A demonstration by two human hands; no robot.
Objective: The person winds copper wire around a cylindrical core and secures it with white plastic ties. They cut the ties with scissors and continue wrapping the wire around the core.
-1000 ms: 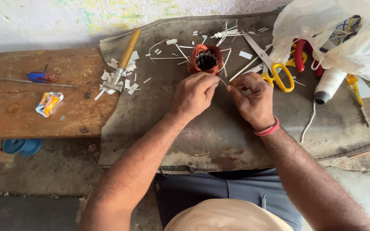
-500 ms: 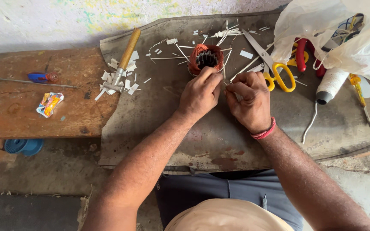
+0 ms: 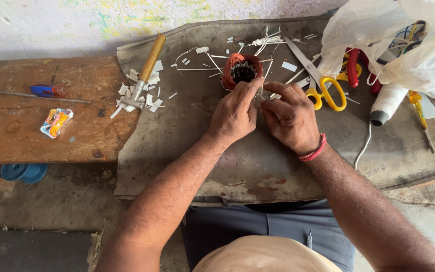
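Two hands bunched up close together over a grey mat [image 3: 187,151], right at the near edge of a small motor stator [image 3: 241,70] wound in copper wire. The stator sits with its bore facing up, just beyond the fingertips, so it lies straight ahead of both hands and a bit to the left one's side. Left hand [image 3: 233,115] is the nearer one: its fingers reach up to the winding's rim and look to be touching it. Right hand [image 3: 293,117] is curled narrow, pinching what looks like a thin white strip that stands up between the two hands, its long axis pointing away toward the stator. Can't tell if the left is actually gripping anything, fingers are tucked under.

Around them: yellow scissors [image 3: 323,88] just right of the hands, white paper scraps [image 3: 142,95], a wood-handled tool [image 3: 147,68], a white spool [image 3: 386,103].
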